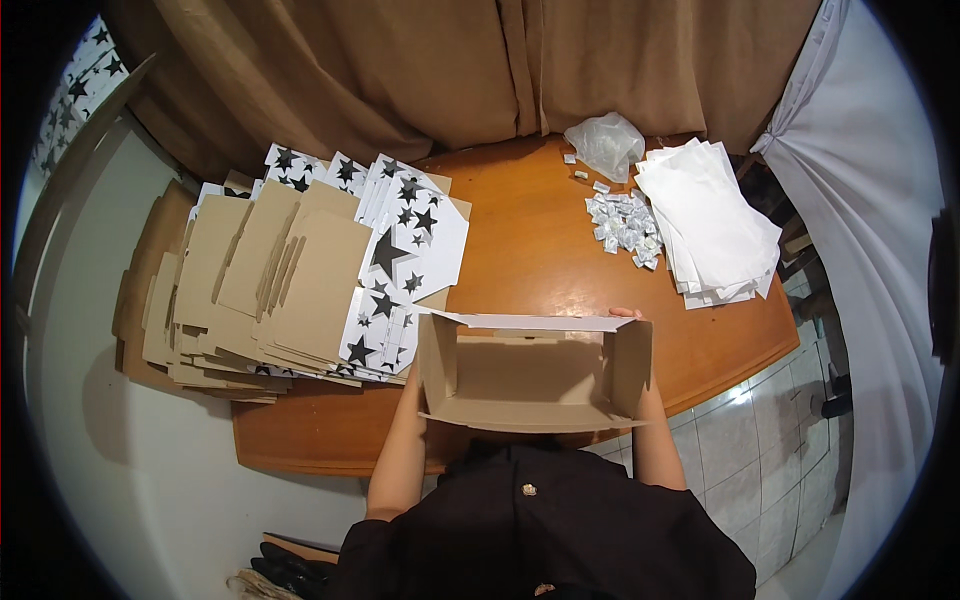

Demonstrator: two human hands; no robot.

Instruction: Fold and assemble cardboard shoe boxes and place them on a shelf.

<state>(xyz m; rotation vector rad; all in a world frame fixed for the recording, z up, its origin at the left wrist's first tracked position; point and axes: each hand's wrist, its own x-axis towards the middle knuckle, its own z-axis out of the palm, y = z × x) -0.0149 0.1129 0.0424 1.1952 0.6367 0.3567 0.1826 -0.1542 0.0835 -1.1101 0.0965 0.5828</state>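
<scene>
A brown cardboard box (530, 372) is held up in front of my body, its open side facing me and its inside bare. Its upper edge shows a white outer face. My right hand (627, 313) grips the box at the right end, with fingertips showing over the far upper corner. My left forearm (398, 455) reaches up to the box's left end. The left hand there is mostly hidden behind the wall it supports. Just left of the box lie flat, unfolded box blanks (425, 240), white with black stars on one side.
Stacks of plain brown cardboard blanks (310, 260) cover the left of the wooden table (520, 230). At the right lie small silvery packets (625, 225), a clear plastic bag (607, 145) and white paper sheets (710, 220). Brown curtains (400, 70) hang behind; a tiled floor (740, 440) shows at right.
</scene>
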